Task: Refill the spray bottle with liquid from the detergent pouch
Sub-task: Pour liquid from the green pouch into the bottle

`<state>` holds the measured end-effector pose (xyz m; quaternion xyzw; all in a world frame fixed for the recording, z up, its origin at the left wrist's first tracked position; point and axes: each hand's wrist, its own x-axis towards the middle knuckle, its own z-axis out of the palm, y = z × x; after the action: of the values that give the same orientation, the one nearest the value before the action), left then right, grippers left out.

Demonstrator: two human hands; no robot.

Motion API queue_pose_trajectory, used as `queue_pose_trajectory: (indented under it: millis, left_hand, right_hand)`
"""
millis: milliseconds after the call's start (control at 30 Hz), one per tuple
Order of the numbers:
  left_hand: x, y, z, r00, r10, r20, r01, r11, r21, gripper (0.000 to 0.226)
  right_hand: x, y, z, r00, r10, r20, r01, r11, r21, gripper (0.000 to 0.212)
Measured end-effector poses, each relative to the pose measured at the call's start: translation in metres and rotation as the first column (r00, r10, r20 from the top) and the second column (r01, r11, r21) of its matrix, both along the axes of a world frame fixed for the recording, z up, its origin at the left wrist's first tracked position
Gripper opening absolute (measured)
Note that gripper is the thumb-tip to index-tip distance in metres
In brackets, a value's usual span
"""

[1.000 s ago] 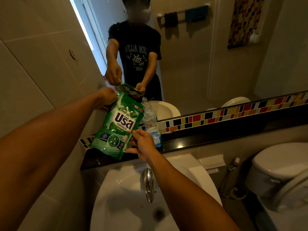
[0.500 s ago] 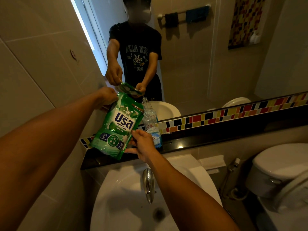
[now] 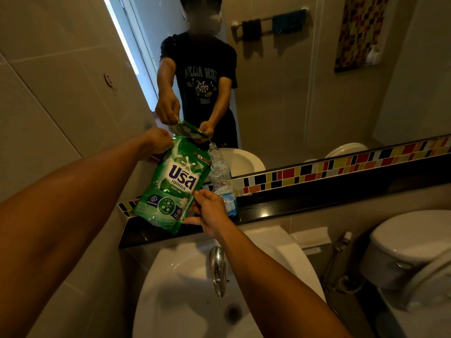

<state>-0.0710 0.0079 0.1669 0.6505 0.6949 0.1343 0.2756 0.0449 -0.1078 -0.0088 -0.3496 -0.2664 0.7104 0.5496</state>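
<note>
Holding the green detergent pouch (image 3: 170,184) up over the dark ledge (image 3: 305,206), you've got your left hand (image 3: 156,142) clamped on its top left corner, so it hangs tilted with the upper right corner leaning toward the bottle. Your right hand (image 3: 210,211) pinches the pouch's lower right edge between thumb and fingers. Just right of the pouch, the clear bottle (image 3: 223,184) stands upright on the ledge against the mirror (image 3: 305,93), its open neck beside the pouch's top corner and a bit of blue liquid at the bottom. Below your arms sit the white sink (image 3: 170,301) and its chrome tap (image 3: 217,269); the toilet (image 3: 410,242) is off to the far right.
</note>
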Motion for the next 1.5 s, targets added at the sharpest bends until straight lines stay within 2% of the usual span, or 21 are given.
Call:
queue_pose_trajectory:
  millis: [867, 1500]
  left_hand:
    - [0.0003, -0.003, 0.0027, 1.0, 0.0, 0.025, 0.0, 1.0, 0.013, 0.015]
    - [0.0008, -0.0032, 0.0047, 1.0, -0.014, -0.017, 0.014, 1.0, 0.008, 0.012]
  right_hand:
    - [0.0006, -0.0011, 0.0018, 1.0, 0.001, 0.0, -0.001, 1.0, 0.011, 0.013]
    - [-0.001, -0.0005, 0.004, 1.0, -0.004, -0.015, 0.005, 1.0, 0.012, 0.013]
